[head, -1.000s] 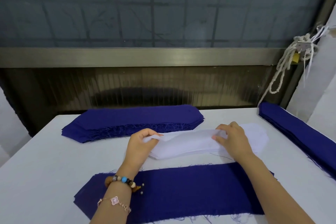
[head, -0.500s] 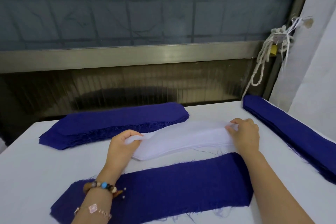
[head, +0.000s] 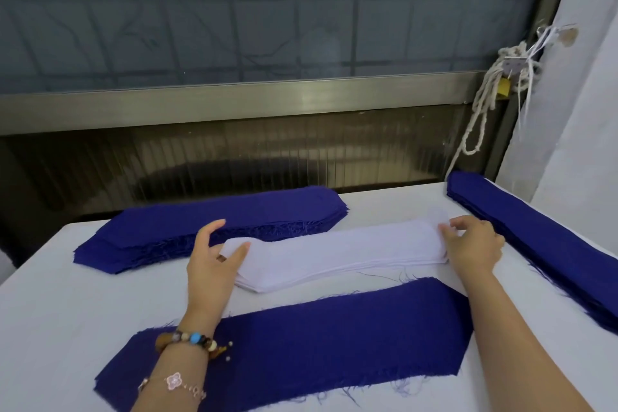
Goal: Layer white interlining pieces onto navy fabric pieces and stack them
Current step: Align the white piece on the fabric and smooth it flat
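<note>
My open left hand point(head: 214, 254) steadies the white pile point(head: 334, 254) mid-worktop, so my right hand point(head: 475, 244) pinches only its top sheet point(head: 436, 216).

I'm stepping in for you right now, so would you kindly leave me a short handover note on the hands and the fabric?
Left hand: open, thumb resting on the left end of the white interlining stack.
Right hand: fingertips at the stack's right end; whether they pinch the top piece is unclear.
Single navy piece lies flat nearest you, bare.
Far navy stack sits behind the interlining; right navy stack runs along the right side.
Done: navy piece laid out. Left: lay one interlining on it, align, stack, repeat.
</note>
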`<act>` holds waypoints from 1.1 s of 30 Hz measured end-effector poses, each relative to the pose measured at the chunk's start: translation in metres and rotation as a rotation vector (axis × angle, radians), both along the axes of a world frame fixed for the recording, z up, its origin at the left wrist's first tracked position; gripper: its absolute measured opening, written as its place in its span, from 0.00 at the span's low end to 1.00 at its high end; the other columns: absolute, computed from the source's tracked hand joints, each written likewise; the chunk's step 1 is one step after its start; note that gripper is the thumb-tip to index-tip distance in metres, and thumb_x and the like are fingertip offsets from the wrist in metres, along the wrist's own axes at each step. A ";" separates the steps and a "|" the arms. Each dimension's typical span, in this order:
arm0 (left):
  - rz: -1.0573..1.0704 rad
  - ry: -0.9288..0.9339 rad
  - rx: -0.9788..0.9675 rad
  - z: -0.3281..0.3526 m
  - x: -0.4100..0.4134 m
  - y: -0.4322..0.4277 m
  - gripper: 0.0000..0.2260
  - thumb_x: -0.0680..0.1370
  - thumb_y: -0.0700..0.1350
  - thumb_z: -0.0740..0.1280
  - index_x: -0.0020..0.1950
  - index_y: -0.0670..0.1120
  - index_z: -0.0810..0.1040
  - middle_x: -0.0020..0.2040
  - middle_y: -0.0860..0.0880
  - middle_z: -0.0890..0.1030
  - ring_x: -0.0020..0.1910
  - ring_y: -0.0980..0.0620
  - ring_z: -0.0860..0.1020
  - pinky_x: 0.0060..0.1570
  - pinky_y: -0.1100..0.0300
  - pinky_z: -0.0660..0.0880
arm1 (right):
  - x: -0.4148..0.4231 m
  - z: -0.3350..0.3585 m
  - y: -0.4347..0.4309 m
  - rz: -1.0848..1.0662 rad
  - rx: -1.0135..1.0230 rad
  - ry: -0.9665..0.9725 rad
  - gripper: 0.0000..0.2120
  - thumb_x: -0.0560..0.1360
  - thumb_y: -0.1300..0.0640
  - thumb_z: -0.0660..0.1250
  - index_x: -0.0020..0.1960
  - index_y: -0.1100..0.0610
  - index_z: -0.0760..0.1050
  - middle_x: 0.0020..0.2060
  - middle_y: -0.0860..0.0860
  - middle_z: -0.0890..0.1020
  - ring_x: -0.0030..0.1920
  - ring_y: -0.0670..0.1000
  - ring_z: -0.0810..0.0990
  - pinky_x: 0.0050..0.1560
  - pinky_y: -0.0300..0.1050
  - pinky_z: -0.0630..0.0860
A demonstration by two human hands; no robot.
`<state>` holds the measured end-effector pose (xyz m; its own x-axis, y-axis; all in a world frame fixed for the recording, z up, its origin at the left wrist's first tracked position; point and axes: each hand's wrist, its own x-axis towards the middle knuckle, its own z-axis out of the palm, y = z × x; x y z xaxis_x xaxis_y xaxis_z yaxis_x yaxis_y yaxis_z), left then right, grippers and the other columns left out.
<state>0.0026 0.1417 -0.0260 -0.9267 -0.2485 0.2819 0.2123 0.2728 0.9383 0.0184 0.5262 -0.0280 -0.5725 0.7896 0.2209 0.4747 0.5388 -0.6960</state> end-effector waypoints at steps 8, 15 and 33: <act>-0.012 -0.046 -0.099 -0.002 0.000 -0.003 0.10 0.80 0.37 0.65 0.55 0.48 0.84 0.57 0.49 0.82 0.56 0.50 0.78 0.57 0.63 0.71 | 0.003 0.004 -0.004 0.048 -0.016 0.232 0.10 0.77 0.54 0.67 0.52 0.61 0.79 0.50 0.58 0.80 0.52 0.59 0.74 0.50 0.48 0.67; 0.064 -0.029 -0.055 0.009 0.005 -0.011 0.11 0.76 0.41 0.72 0.58 0.47 0.83 0.56 0.48 0.82 0.39 0.54 0.77 0.50 0.61 0.75 | 0.007 0.008 -0.015 0.111 -0.104 0.410 0.06 0.78 0.57 0.66 0.44 0.57 0.72 0.36 0.51 0.76 0.38 0.51 0.74 0.43 0.43 0.68; -0.007 -0.112 0.028 0.027 0.063 -0.086 0.12 0.75 0.41 0.72 0.57 0.52 0.82 0.55 0.53 0.81 0.51 0.56 0.77 0.44 0.64 0.73 | 0.068 0.012 -0.060 0.200 -0.223 0.379 0.09 0.78 0.54 0.66 0.41 0.56 0.73 0.27 0.50 0.78 0.29 0.48 0.77 0.34 0.34 0.66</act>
<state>0.0651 0.0555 0.0010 -0.9537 -0.2486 0.1694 0.1074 0.2446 0.9636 0.0867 0.4659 -0.0162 -0.6296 0.7242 0.2813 0.0678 0.4119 -0.9087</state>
